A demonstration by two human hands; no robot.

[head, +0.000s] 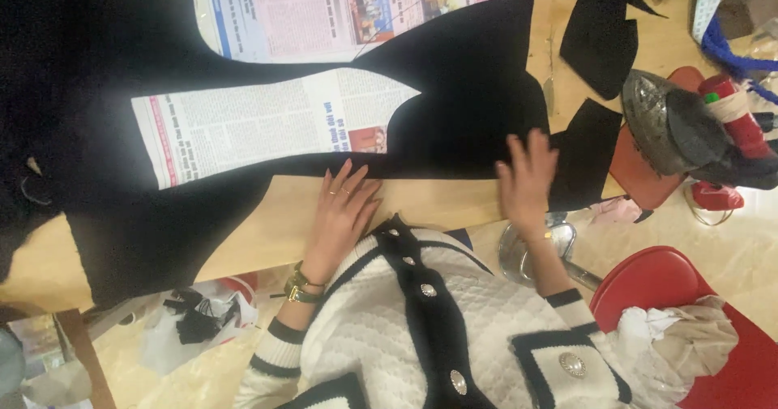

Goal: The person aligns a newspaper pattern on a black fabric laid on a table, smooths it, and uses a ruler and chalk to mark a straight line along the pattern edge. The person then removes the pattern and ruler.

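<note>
A large piece of black fabric (pixel 454 93) lies spread over the wooden table (pixel 275 223), with newspaper pattern pieces (pixel 259 121) showing through its cut-out gaps. My left hand (pixel 344 210) rests flat on the table, fingertips at the fabric's near edge; it wears rings and a watch. Fingers apart, my right hand (pixel 527 178) presses flat on the black fabric near its near edge. Neither hand holds anything. I wear a white quilted jacket with black trim.
A clothes iron (pixel 677 129) lies on a red stand at the right table edge. Black fabric offcuts (pixel 596 40) lie nearby. A red stool (pixel 689 296) with crumpled cloth stands at lower right. Scraps and bags (pixel 194 316) lie on the floor below.
</note>
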